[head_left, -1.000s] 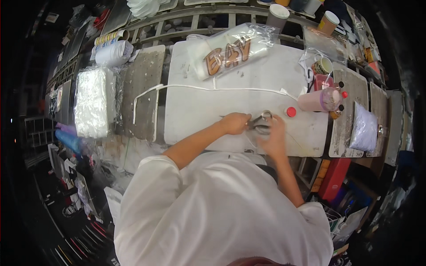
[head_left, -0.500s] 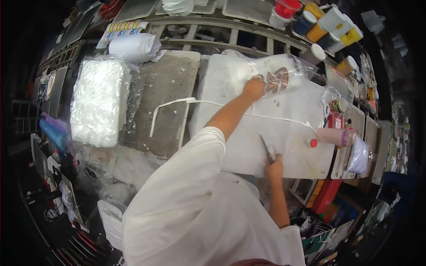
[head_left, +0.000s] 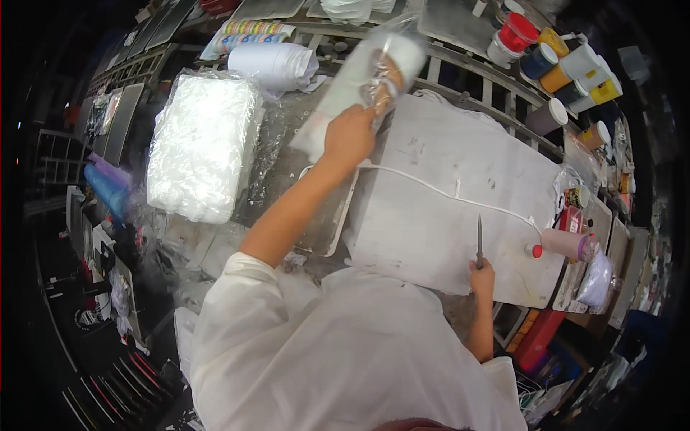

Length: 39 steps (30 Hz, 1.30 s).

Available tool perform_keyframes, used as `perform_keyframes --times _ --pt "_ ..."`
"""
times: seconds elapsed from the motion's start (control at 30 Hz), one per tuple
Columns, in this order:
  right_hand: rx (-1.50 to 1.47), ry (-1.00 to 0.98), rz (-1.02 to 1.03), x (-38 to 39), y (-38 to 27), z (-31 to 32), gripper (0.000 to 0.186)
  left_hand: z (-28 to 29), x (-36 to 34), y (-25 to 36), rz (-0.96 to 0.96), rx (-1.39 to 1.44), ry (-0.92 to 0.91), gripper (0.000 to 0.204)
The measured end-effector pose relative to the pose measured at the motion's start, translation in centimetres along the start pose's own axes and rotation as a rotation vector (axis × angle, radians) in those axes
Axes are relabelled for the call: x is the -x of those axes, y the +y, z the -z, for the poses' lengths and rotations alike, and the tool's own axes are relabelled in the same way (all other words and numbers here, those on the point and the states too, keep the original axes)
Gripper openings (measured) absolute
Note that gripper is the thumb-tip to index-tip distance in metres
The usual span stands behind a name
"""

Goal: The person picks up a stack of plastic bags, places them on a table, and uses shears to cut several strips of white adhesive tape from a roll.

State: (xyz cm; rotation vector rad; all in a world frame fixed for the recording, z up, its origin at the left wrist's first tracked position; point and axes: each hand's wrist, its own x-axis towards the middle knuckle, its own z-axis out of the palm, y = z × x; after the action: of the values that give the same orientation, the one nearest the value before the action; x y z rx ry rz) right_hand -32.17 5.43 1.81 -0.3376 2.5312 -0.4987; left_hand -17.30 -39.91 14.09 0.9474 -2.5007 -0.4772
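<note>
My left hand [head_left: 351, 135] is closed on the near edge of a clear plastic packet [head_left: 353, 80] with something white and a brown printed design inside. The packet is raised and slightly blurred, over the far end of the grey board. My right hand [head_left: 482, 279] grips the handle of a knife [head_left: 480, 233], its narrow blade pointing away from me above the white sheet [head_left: 445, 154] that covers the table. Across the sheet runs a white cord [head_left: 431, 185]. To the right of the knife lies a small red-capped item [head_left: 533, 251].
On the left sits a large plastic-wrapped white stack [head_left: 205, 147], with a white roll [head_left: 267, 67] beyond it. A pinkish roll [head_left: 563, 244] rests at the sheet's right edge. Several tubs, one with a red lid [head_left: 517, 32], stand at the far right beside a metal frame [head_left: 489, 93].
My left hand has lifted the packet off the white sheet and carried it leftward and away. The knife in my right hand now points more straight ahead. The whole view has shifted.
</note>
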Motion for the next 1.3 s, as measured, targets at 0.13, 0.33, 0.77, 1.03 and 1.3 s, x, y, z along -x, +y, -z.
perform_keyframes --times 0.13,0.33,0.77,1.03,1.3 --pt "-0.292 -0.298 -0.060 -0.8 -4.7 1.3 0.025 -2.6 4.3 -8.7 0.220 0.050 -0.171 0.033" --pt "-0.509 -0.674 -0.139 2.0 -13.3 1.6 0.021 -2.9 21.7 -14.5 0.540 -0.106 0.011 0.039" --pt "-0.477 -1.032 0.276 3.8 -33.4 -6.3 0.018 -0.8 18.0 -26.6 0.800 -0.088 0.094 0.019" --pt "-0.252 -0.764 0.269 1.9 -28.4 -2.8 0.025 -6.1 22.6 -10.2 0.534 0.844 -0.129 0.014" --pt "0.006 -0.698 -0.199 7.2 -2.5 14.1 0.037 -9.9 21.2 -0.4 0.202 0.823 -0.731 0.023"
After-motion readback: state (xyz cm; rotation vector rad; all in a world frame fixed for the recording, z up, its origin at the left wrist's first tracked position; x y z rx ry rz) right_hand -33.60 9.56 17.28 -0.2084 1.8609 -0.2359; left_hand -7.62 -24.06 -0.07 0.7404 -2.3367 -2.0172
